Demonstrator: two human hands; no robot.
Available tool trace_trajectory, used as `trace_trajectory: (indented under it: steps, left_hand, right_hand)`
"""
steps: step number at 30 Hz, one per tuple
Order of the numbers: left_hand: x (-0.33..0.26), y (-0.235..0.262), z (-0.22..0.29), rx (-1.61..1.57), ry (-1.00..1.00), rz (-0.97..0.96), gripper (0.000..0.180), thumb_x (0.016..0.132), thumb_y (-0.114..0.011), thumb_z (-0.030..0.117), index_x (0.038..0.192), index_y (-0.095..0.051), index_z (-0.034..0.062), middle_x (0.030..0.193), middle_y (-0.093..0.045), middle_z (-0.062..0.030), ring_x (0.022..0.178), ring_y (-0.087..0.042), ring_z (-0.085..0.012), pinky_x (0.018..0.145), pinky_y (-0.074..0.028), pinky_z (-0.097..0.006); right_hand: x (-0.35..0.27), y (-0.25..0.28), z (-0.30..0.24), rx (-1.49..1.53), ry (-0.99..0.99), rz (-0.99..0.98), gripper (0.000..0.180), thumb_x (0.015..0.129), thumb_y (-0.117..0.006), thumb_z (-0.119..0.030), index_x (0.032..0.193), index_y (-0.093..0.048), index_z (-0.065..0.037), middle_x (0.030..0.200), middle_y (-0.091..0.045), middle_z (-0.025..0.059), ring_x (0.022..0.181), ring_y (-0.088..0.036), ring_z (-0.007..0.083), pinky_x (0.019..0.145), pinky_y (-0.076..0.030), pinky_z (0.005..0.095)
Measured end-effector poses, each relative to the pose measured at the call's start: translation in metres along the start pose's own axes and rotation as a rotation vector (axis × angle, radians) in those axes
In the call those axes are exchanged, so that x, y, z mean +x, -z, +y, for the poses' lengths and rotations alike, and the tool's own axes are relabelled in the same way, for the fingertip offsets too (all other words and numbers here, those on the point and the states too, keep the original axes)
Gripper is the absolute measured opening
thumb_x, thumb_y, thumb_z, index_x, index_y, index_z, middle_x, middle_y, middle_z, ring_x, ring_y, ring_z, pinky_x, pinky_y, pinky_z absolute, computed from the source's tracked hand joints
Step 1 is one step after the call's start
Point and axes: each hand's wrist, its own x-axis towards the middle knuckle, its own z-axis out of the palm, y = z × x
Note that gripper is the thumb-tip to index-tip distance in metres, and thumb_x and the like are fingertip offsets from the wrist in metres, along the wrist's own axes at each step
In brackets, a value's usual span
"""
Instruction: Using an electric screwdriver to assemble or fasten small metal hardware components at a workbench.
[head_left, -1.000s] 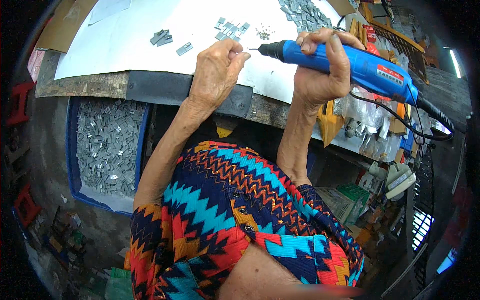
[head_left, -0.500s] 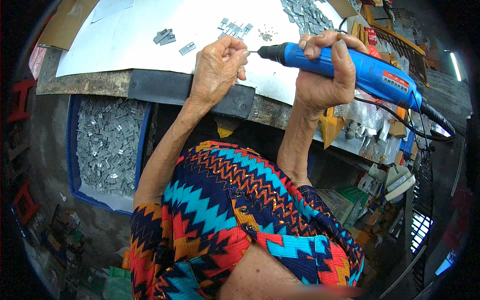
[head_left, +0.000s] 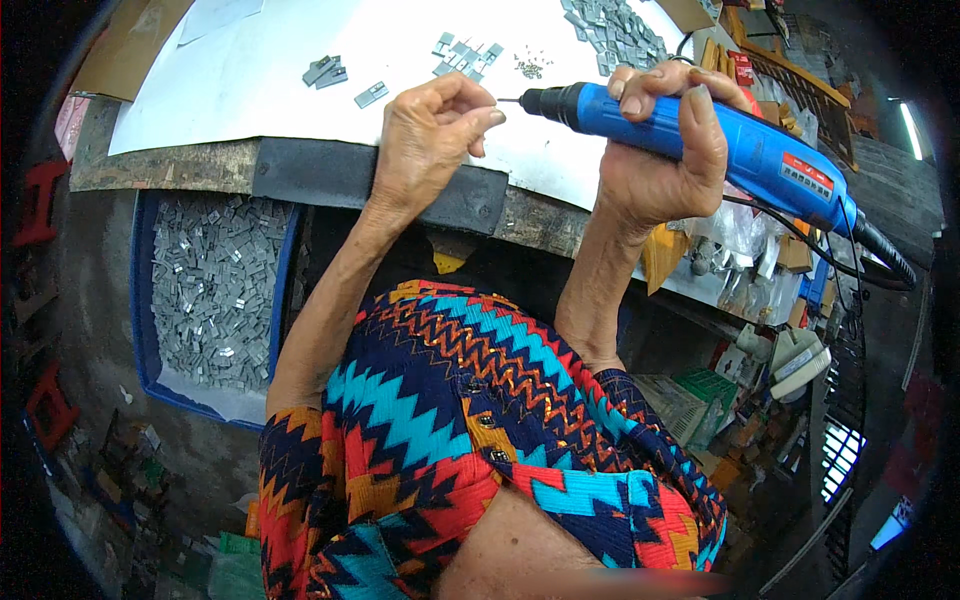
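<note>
Our right hand [head_left: 655, 185] grasps the blue corded screwdriver [head_left: 755, 150] over the white sheet [head_left: 230, 100], seemingly so its bit [head_left: 509, 100] meets our left hand [head_left: 420, 140], whose fingers are curled; whether holding something, we cannot tell. Tiny metal parts [head_left: 533, 65] lie near, perhaps for easy reach.

Workshop, worn workbench [head_left: 215, 167], blue power tool [head_left: 757, 152], bin [head_left: 143, 300] full of grey parts [head_left: 215, 285]

The head-worn fisheye looks closely down at both hands [head_left: 425, 140].
</note>
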Motion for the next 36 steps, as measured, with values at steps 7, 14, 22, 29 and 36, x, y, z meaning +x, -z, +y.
trace_trajectory:
  steps: [7, 14, 22, 29, 36]
  left_hand:
    - [0.007, 0.009, -0.003, -0.243, 0.074, -0.076, 0.011, 0.077, -0.064, 0.004, 0.085, -0.060, -0.0022, 0.064, -0.060, -0.0055, 0.052, -0.055, -0.0052, 0.042, -0.041, -0.013]
    - [0.006, 0.014, -0.005, -0.289, 0.024, -0.098, 0.011, 0.077, -0.064, 0.004, 0.085, -0.060, -0.0010, 0.067, -0.061, -0.0054, 0.053, -0.055, -0.0055, 0.042, -0.041, -0.013]
    - [0.006, 0.015, -0.005, -0.326, 0.019, -0.118, 0.010, 0.077, -0.065, 0.006, 0.085, -0.060, 0.0009, 0.069, -0.061, -0.0053, 0.056, -0.054, -0.0047, 0.045, -0.040, -0.013]
    - [0.006, 0.019, -0.007, -0.389, -0.008, -0.126, 0.013, 0.076, -0.066, 0.007, 0.085, -0.060, 0.0011, 0.070, -0.062, -0.0060, 0.058, -0.055, -0.0066, 0.049, -0.043, -0.016]
    - [0.004, 0.020, -0.008, -0.371, -0.008, -0.113, 0.012, 0.075, -0.066, 0.007, 0.084, -0.060, 0.0013, 0.070, -0.062, -0.0059, 0.060, -0.055, -0.0072, 0.053, -0.045, -0.017]
  right_hand:
    - [0.002, -0.002, -0.013, 0.114, -0.003, -0.081, 0.022, 0.078, -0.049, 0.000, 0.100, -0.046, 0.001, 0.077, -0.057, 0.0200, 0.055, -0.051, 0.0209, 0.056, -0.043, 0.0387]
    - [0.002, -0.007, -0.012, 0.131, -0.020, -0.121, 0.022, 0.079, -0.048, -0.002, 0.101, -0.048, 0.001, 0.077, -0.057, 0.0202, 0.055, -0.051, 0.0209, 0.056, -0.042, 0.0376]
    - [0.002, -0.008, -0.015, 0.152, -0.020, -0.099, 0.023, 0.079, -0.048, -0.002, 0.101, -0.048, 0.001, 0.078, -0.057, 0.0209, 0.055, -0.051, 0.0213, 0.055, -0.042, 0.0374]
    - [0.001, -0.010, -0.013, 0.174, -0.028, -0.107, 0.022, 0.079, -0.048, -0.003, 0.101, -0.048, 0.001, 0.077, -0.057, 0.0208, 0.055, -0.051, 0.0212, 0.055, -0.042, 0.0377]
    - [0.000, -0.012, -0.012, 0.171, -0.029, -0.101, 0.023, 0.079, -0.047, -0.003, 0.102, -0.048, 0.000, 0.077, -0.057, 0.0205, 0.055, -0.051, 0.0208, 0.055, -0.042, 0.0374]
